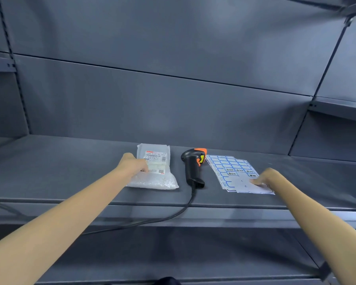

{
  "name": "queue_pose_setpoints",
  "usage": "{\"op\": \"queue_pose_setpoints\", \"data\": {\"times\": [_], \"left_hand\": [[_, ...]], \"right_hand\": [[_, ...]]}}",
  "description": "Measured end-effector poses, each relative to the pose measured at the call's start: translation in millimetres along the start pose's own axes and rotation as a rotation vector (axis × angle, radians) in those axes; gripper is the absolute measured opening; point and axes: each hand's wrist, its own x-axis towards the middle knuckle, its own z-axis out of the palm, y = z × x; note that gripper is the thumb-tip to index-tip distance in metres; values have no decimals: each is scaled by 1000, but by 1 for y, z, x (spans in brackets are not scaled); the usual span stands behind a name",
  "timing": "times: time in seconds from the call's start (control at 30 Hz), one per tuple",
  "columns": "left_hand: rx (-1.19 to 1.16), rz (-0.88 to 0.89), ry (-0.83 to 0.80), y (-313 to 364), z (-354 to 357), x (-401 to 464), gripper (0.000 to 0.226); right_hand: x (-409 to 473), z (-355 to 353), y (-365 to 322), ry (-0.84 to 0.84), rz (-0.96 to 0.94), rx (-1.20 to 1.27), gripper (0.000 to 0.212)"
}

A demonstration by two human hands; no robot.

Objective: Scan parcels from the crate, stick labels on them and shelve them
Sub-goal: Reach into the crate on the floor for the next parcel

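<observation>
A clear plastic parcel (pixel 153 168) lies flat on the dark grey metal shelf (pixel 70 171), left of the middle and set back from the front edge. The pouch is filled with small white granules that bulge at its near end, and a white printed shipping label (pixel 156 159) with a red strip and barcodes covers its far half. The left hand (pixel 135 164) rests on the parcel's left side, its fingers (pixel 144 168) lying on the plastic by the label; whether they press flat or pinch the pouch cannot be told from this angle

Just to the right of the parcel, not touching it, a black handheld scanner (pixel 193 166) with orange trim lies on its side, its black cable (pixel 152 221) trailing over the shelf's front edge toward the left

Further right, a small fanned stack of white label sheets (pixel 230 171) with blue-bordered rounded stickers lies flat near the front edge. The right hand (pixel 262 177) rests on the near right corner of the sheets, fingers (pixel 256 180) lying fairly straight on the paper
</observation>
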Motion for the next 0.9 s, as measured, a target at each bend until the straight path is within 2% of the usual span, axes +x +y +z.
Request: {"op": "queue_pose_setpoints", "data": {"times": [0.07,0.1,0.17,0.23,0.27,0.3,0.33,0.4,0.43,0.5,0.63,0.73,0.8,0.9], "left_hand": [[-37,16,54,-1,0,-2,33],[-81,39,102,-2,1,-3,45],[-174,117,244,-2,1,-4,56],[-318,193,366,1,-1,-6,48],[-397,237,385,4,-2,-9,39],[-472,273,365,8,-2,-13,24],[-523,296,317,13,-2,-17,12],[-573,322,173,22,1,-24,27],[-590,307,99,26,4,-28,27],[-595,250,-40,30,10,-35,3],[-665,101,-239,33,24,-37,37],[-725,90,-409,33,29,-45,38],[-740,114,-399,28,29,-43,30],[-745,147,-240,20,25,-35,30]], "right_hand": [[3,-3,5,18,25,87,42],[5,-4,7,45,27,124,43],[3,-7,8,52,31,263,38],[4,-10,12,14,49,612,33],[2,-15,11,-3,51,763,23],[-4,-20,9,-2,39,904,11],[-7,-24,5,16,1,1007,16],[-20,-34,-7,37,-138,1103,35],[-30,-37,-15,39,-210,1151,35],[-56,-41,-33,-31,-358,1273,26],[-102,-30,-72,-266,-587,1383,24],[-127,-12,-96,-389,-658,1361,23],[-139,0,-110,-321,-695,1252,21],[-147,14,-126,-61,-663,1065,24]]}}
